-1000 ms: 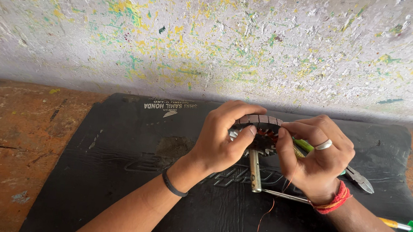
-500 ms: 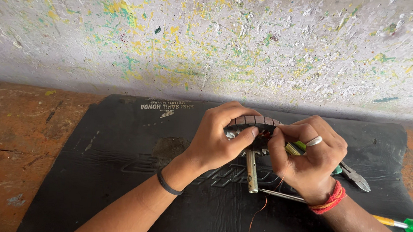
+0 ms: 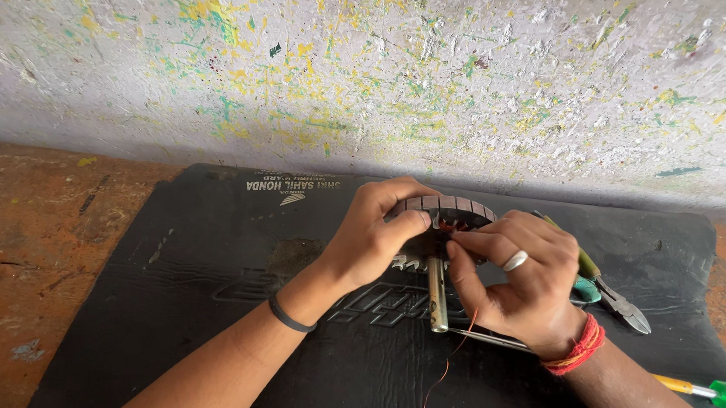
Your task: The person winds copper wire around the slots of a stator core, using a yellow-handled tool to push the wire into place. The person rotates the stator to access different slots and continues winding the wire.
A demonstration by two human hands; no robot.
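Two bare hands work at a round metal motor part [image 3: 448, 213], a ring of dark ribbed plates with copper wire wound inside. It stands on its edge on a black rubber mat [image 3: 197, 303], near the middle of the mat and close to the wall. The left hand [image 3: 376, 236] is wrapped around the left side of the ring, thumb on the front and fingers over the top, gripping it tight. The right hand [image 3: 519, 274] is closed on the right side of the ring, with its fingertips pinching at the copper wire in the middle. This hand has a silver ring [image 3: 516, 260] on one finger and a red thread band [image 3: 575, 347] at the wrist. The left wrist has a thin black band [image 3: 288, 316]. A metal shaft [image 3: 436, 294] pokes out from under the ring toward the person. A thin copper wire [image 3: 445, 364] trails down over the mat. Just behind the right hand lie pliers [image 3: 613, 296] with green grips. A green-handled screwdriver [image 3: 718, 394] lies well to the right, at the mat's edge. The mat sits on a worn reddish counter [image 3: 20, 226]. Behind it is a wall [image 3: 375, 65] full of paint splashes.
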